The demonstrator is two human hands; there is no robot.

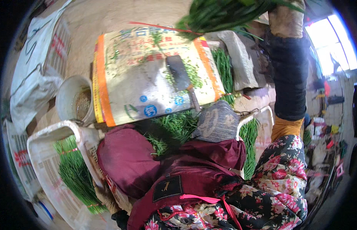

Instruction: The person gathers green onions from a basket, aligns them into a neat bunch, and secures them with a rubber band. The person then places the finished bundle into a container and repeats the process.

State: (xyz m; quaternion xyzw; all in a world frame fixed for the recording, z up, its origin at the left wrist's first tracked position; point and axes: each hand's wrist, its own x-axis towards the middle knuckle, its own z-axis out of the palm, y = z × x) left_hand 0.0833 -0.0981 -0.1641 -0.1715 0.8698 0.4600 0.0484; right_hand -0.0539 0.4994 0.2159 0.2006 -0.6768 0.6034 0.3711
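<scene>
At the top right my right hand is closed on a large bunch of long green leaves, held out past the far edge of a board wrapped in a printed woven sack. A red strip trails beside the bunch. On the sack a cleaver lies flat among chopped green bits, its handle towards me. My left hand touches the side of a white plastic crate at lower left; its fingers are partly hidden. Inside that crate lies a tied green bundle.
A whitish bucket with murky contents stands left of the board. More greens lie in the right crate, beyond the board's right side and between my knees. A white sack-covered crate stands at far left.
</scene>
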